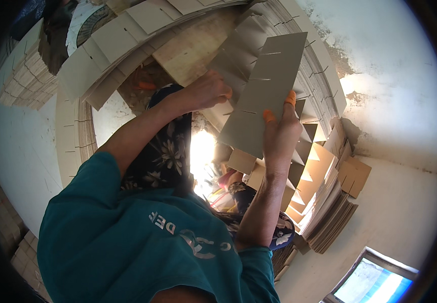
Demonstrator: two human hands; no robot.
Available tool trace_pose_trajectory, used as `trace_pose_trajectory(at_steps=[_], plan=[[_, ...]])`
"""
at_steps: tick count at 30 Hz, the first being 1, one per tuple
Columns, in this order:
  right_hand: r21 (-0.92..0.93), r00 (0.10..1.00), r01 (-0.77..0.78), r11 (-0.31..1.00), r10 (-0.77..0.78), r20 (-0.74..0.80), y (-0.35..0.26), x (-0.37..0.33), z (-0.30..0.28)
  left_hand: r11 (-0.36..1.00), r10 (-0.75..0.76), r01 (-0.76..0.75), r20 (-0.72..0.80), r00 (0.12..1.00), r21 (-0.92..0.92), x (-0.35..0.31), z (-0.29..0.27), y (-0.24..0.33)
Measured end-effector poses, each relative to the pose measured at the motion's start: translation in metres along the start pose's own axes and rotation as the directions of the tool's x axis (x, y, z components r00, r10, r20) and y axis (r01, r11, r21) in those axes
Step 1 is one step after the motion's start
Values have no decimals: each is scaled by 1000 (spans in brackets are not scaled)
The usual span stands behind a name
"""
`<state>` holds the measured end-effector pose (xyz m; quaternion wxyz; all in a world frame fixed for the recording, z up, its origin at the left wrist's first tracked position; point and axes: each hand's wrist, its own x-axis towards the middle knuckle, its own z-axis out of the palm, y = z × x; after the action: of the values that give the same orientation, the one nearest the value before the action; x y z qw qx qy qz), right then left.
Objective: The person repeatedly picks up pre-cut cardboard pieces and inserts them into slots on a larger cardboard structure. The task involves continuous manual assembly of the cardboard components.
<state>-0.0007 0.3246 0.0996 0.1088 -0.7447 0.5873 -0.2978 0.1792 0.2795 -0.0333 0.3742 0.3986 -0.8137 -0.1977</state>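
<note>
A long grey cardboard divider strip [265,86], cut with several short slots along one side, is gripped near its lower edge by my right hand [281,132]. Orange covers sit on the thumb and a fingertip of that hand. My left hand [207,92] is closed, its fingers curled in beside grey interlocked cardboard dividers [236,50] just left of the strip. Whatever those fingers hold, if anything, is hidden. The strip covers part of the interlocked dividers behind it.
Stacks of slotted cardboard strips [324,76] curve along the right wall, and another row [110,40] runs across the upper left. Brown cardboard sheets [332,222] stand at the lower right. A wooden board [190,50] lies beyond my left hand. A window [372,278] is at bottom right.
</note>
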Motion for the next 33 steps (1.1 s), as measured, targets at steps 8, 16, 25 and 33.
trace_pose_trajectory(at_steps=[8, 16, 25, 33], plan=[[-34, 998, -42, 999, 44, 40, -9, -3, -1, 1000, -18, 17, -32, 999, -14, 0, 3, -1], [-70, 984, -71, 995, 82, 160, 1, 6, 10, 1000, -21, 21, -8, 1000, -13, 0, 2, -1], [27, 979, -47, 999, 40, 202, 22, 11, 32, 1000, 28, -29, -63, 998, -12, 2, 5, -2], [34, 987, 39, 999, -44, 156, 32, 5, 60, 999, 47, -46, -106, 993, 15, 7, 13, -7]])
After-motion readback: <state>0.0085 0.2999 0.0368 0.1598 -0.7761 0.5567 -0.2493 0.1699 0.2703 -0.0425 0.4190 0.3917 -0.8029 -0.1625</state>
